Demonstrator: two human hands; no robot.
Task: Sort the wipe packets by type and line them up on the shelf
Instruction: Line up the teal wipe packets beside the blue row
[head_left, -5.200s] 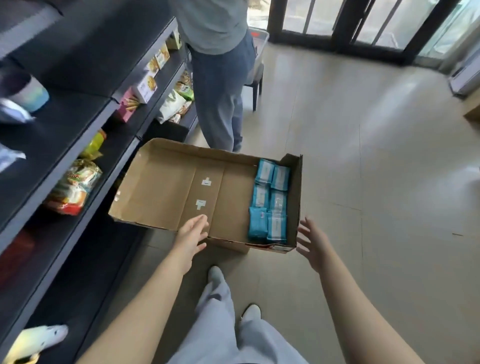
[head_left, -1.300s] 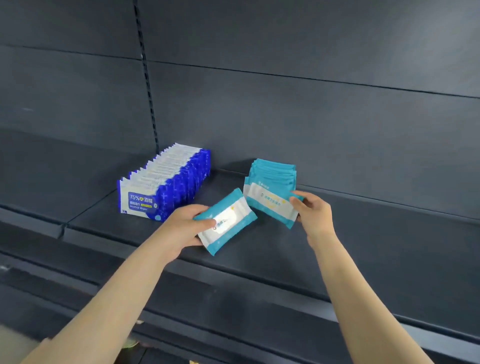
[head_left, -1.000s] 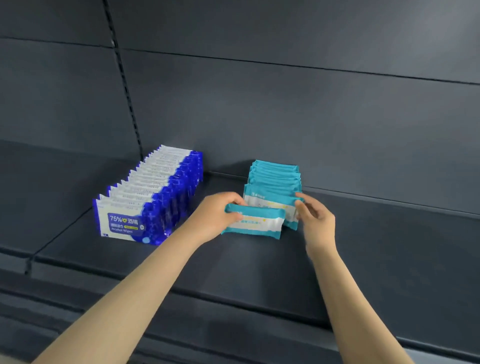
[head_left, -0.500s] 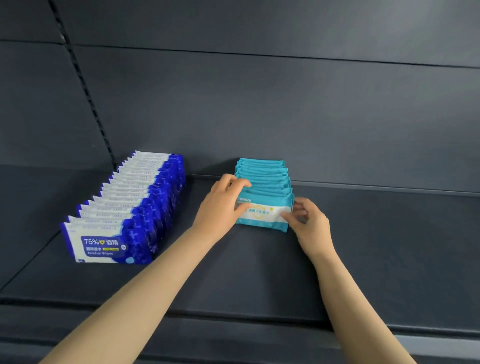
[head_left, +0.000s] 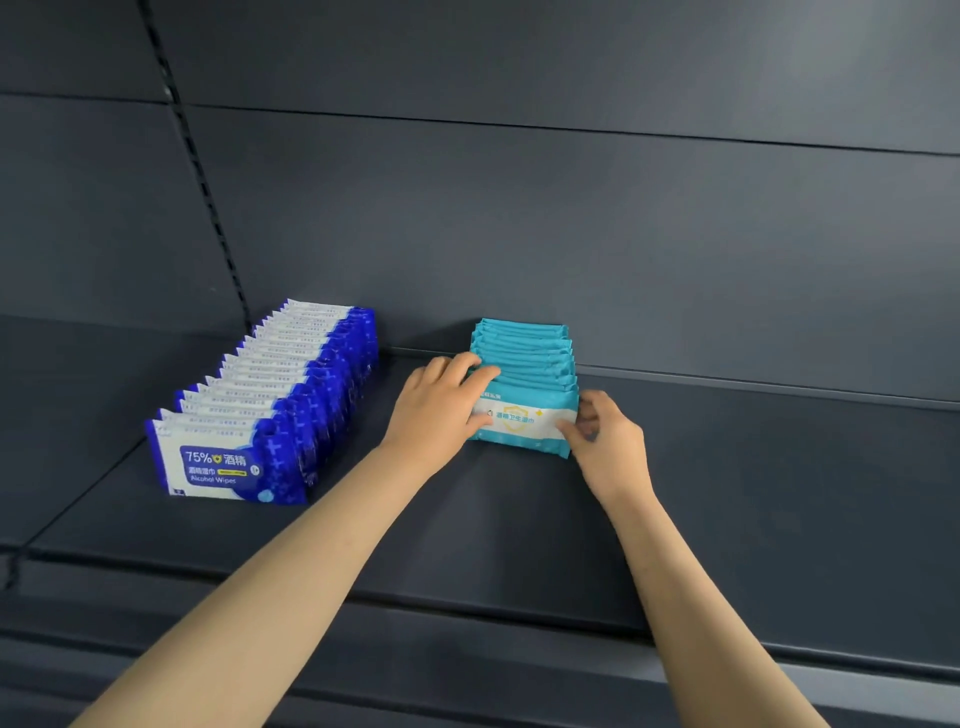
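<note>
i'm at the seating step. the front teal packet stands at the near end of the teal row on the shelf, to the right of the blue row and well apart from it. my left hand grips its left end, with fingers curled over the tops of the first few packets and the thumb on the printed face. my right hand pinches the right end between thumb and fingertips. i judge the packet is placed and only needs squaring.

the next move, as i read it, is to press the packet flat against the one behind and check that its ends sit flush with the row's. then both hands let go without dragging it forward. the packs look soft and thin, so a careless release could tip the front one onto its face. i cannot tell from here whether more packets wait to be shelved.

the packet stands on its long edge, upright or nearly so. its long axis runs left to right, along the shelf's front edge, with the white label facing me. the row itself runs front to back, toward the back panel.
</note>
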